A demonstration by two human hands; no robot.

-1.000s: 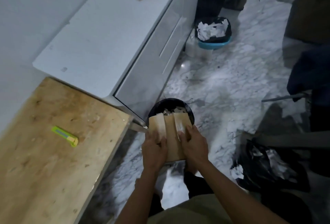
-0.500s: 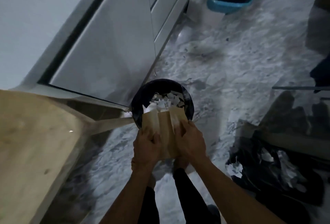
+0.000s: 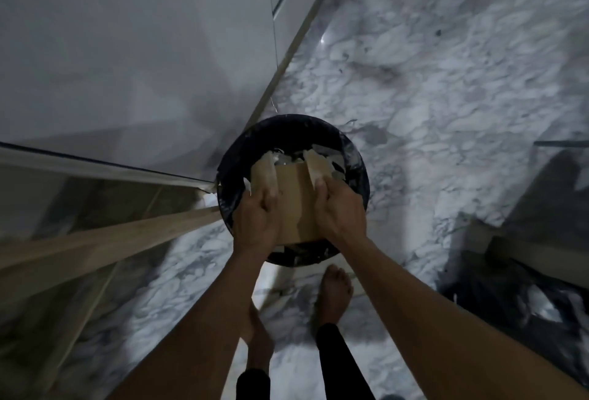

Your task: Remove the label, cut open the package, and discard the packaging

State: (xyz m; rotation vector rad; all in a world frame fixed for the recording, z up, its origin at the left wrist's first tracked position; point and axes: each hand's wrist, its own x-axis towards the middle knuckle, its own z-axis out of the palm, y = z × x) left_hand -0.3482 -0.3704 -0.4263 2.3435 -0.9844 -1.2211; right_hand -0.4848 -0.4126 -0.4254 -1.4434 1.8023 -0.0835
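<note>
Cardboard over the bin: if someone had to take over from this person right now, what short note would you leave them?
Left hand: grip shut on the left side of the cardboard package.
Right hand: grip shut on its right side.
The package is opened out flat and held over the black bin, which stands on the marble floor and already holds paper scraps.
Done: the package looks cut open; whether the label is off cannot be told.
Left: let go so that it drops into the bin.
</note>
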